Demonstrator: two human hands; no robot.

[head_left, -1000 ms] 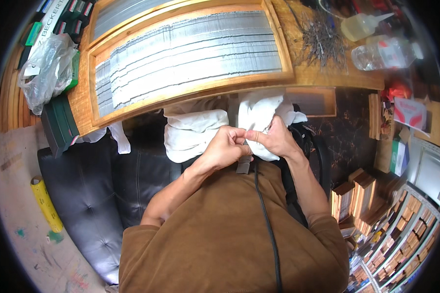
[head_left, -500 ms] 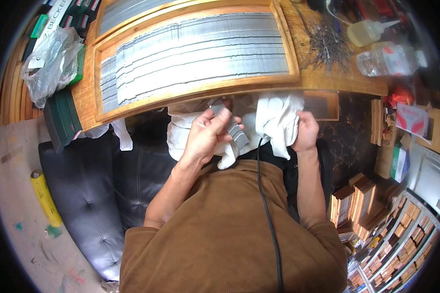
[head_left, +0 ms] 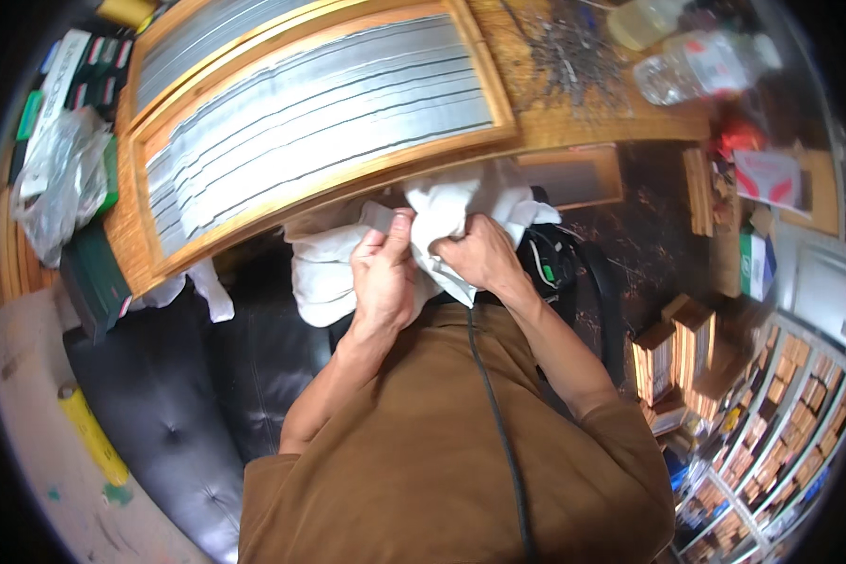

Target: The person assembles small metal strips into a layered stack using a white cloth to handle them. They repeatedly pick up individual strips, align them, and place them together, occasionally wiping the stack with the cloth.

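Note:
My left hand (head_left: 383,277) is closed around a small bundle of flat grey strips (head_left: 377,217); only its upper end shows above my fingers. Right beside it, my right hand (head_left: 484,256) grips a bunched white cloth (head_left: 439,209), its fingers folded into the fabric. The cloth spreads over my lap, and a fold of it lies against the strips. Just beyond my hands, a wooden-framed tray (head_left: 385,171) full of rows of thin grey metal strips rests on the wooden table (head_left: 620,127).
A second framed tray (head_left: 244,39) lies behind the first. Thin dark metal scraps (head_left: 573,61) and a clear plastic bottle (head_left: 691,70) are at the far right. A plastic bag (head_left: 66,179) and dark boxes sit left. A black cable (head_left: 498,414) runs down my shirt.
My right hand has moved left with the cloth, up to my left hand. The strips have turned and are now mostly hidden. The whole view has shifted and tilted.

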